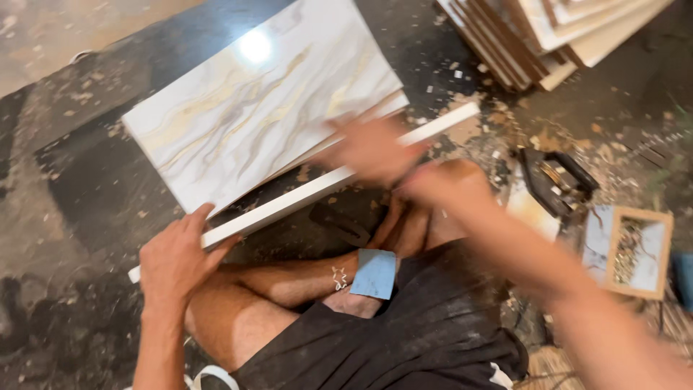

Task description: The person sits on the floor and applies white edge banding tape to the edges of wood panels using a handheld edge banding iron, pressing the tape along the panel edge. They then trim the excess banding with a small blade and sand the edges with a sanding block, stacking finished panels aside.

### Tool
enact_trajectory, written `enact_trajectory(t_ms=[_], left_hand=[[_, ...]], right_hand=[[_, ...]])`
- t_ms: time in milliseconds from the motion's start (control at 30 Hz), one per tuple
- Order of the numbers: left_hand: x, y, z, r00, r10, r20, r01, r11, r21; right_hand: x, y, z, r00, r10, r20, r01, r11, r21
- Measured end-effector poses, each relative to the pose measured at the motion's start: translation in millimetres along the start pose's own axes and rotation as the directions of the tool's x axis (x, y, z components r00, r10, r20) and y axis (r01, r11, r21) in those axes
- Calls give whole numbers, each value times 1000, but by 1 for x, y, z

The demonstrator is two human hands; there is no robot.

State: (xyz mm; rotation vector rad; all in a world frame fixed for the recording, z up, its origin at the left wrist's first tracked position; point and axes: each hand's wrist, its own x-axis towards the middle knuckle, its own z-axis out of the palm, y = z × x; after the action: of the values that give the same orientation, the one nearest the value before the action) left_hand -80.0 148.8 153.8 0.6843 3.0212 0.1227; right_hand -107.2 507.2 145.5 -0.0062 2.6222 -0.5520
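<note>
Two hands work one long white strip [303, 193] lying slantwise over the person's crossed legs. Left hand [173, 260] is clamped on its near-left end. Right hand [372, 148], blurred, rests on the strip's middle; grip cannot be told. Marbled panel [260, 101] lies just beyond, far left. Blue sandpaper [374, 274] sits on a shin.

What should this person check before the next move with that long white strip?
1. Left hand holds the white strip near its lower end: ok.
2. Right hand grip on the strip: cannot tell, blurred.
3. Strip apart from the marbled panel: cannot tell.
4. Floor free of chips: not ok.
5. Blue pad resting on the leg: ok.
</note>
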Motion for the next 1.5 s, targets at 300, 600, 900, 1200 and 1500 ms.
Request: enact_trajectory(t_ms=[300, 600, 900, 1200, 1500], left_hand=[[-3, 0, -1, 999, -23, 45, 21, 999, 37], [-6, -3, -1, 999, -28, 44, 28, 999, -15], [-16, -14, -6, 994, 46, -104, -73, 960, -271], [-17, -10, -6, 996, 18, -91, -42, 964, -262], [-23, -22, 2, 988, 32, -153, -73, 961, -266]], right_hand=[[3, -78, 42, 878, -435, -198, 402, 896, -186], [-33, 155, -31, 882, -115, -458, 105, 993, -48], [-50, 190, -10, 864, 448, -232, 31, 413, 910], [-89, 197, -13, 876, 311, -368, 176, 504, 846], [-99, 154, -21, 711, -86, -698, -170, 942, -289]])
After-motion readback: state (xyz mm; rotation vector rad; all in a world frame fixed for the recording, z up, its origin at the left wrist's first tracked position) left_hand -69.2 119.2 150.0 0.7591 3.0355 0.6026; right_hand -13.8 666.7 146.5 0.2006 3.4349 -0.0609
